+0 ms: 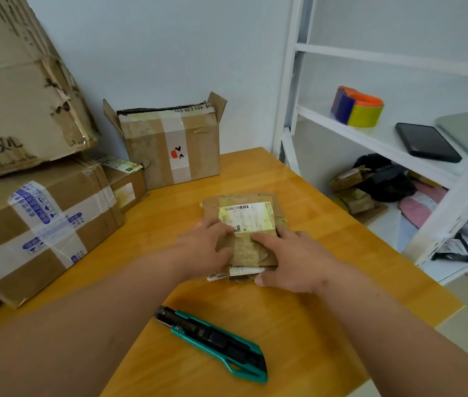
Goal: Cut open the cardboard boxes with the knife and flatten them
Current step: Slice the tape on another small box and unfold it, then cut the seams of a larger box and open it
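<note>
Now flattened box (pixel 244 233) under both open grips, knife (pixel 212 342) lying nearer, untouched

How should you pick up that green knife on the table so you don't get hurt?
Grip the knife by the thick green handle at its near right end, coming from above and the right. It lies flat on the table, and its metal tip points away to the left, toward the left hand. The right hand seems closer to the handle.
</note>
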